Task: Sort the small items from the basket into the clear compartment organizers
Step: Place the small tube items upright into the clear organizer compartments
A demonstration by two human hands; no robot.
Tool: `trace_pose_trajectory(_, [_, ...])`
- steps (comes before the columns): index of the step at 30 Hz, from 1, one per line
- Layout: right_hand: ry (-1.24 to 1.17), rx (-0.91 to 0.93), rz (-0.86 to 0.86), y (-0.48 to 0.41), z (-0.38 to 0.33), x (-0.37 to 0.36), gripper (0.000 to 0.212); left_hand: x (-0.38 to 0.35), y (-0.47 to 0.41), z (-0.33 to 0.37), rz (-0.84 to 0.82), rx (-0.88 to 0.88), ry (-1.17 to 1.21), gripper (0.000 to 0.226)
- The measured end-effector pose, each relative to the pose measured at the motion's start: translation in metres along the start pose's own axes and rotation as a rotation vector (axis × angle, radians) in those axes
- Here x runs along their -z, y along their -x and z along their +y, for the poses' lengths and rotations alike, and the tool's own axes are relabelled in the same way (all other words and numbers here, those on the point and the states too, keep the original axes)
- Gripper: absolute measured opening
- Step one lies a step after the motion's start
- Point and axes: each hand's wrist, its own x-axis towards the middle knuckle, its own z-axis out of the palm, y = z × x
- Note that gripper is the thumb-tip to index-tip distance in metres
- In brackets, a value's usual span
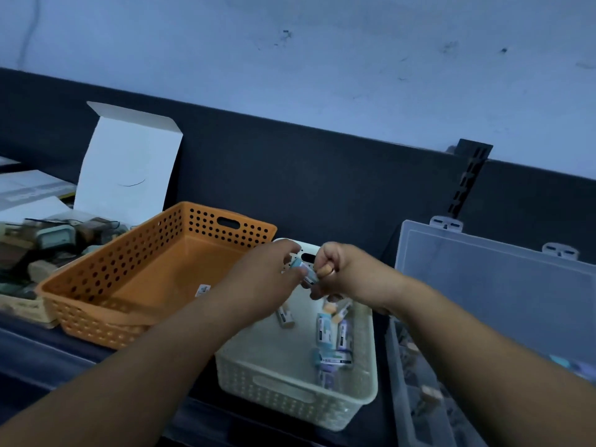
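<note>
- Drop risk: small tube (303, 270) is held btwn both hands, above the far end of the cream basket (290, 393). If either pinch slackens during the pass, it prob. falls back among the other tubes (332, 337), which lie below the right hand.
- Mis-sort risk: light is dim and labels are blurred, so the tube could go to the wrong compartment.
- Knock risk: right forearm runs just beside the clear organizer (416, 382). A quick sweep to the right could strike its edge or the raised lid (483, 285).
- Left hand (274, 275): fingers part-curled, thumb and tips pinching one end of the tube.
- Right hand (342, 269): curled to a near-fist, pinching the other end.
- Tube posn.: btwn the two hands, touching both.
- Organizer: right of the right hand, near.
- Orange basket (145, 275): left of the left hand; no tubes seen in it.
</note>
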Motion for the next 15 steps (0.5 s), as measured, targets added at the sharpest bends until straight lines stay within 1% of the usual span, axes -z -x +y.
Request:
trace_pose_trajectory(2, [-0.152, 0.016, -0.032, 0.020, -0.003, 0.011, 0.026, -0.005, 0.002, 0.018, -0.020, 0.061, 0.229, 0.025])
trace_pose_trajectory(4, [-0.222, 0.015, 0.005, 0.041, -0.003, 0.022, 0.018, -0.010, 0.003, 0.034, -0.015, 0.078, 0.364, 0.012])
trace_pose_trajectory(7, [-0.160, 0.029, 0.178, 0.078, 0.005, 0.047, 0.004, -0.023, 0.004, 0.066, -0.033, 0.069, 0.507, 0.010])
trace_pose_trajectory(8, [-0.141, 0.029, 0.239, 0.090, 0.009, 0.056, 0.002, -0.027, 0.004, 0.076, -0.040, 0.060, 0.552, 0.010])
trace_pose_trajectory(9, [-0.156, 0.018, 0.297, 0.104, 0.015, 0.066, 0.006, -0.034, 0.005, 0.089, -0.056, 0.045, 0.590, 0.011])
trace_pose_trajectory(12, [-0.307, -0.080, 0.404, 0.149, 0.035, 0.098, 0.015, -0.057, 0.008, 0.126, -0.089, -0.044, 0.607, 0.013])
trace_pose_trajectory(15, [-0.389, -0.154, 0.492, 0.191, 0.056, 0.127, 0.011, -0.084, 0.012, 0.159, -0.101, -0.120, 0.551, 0.016])
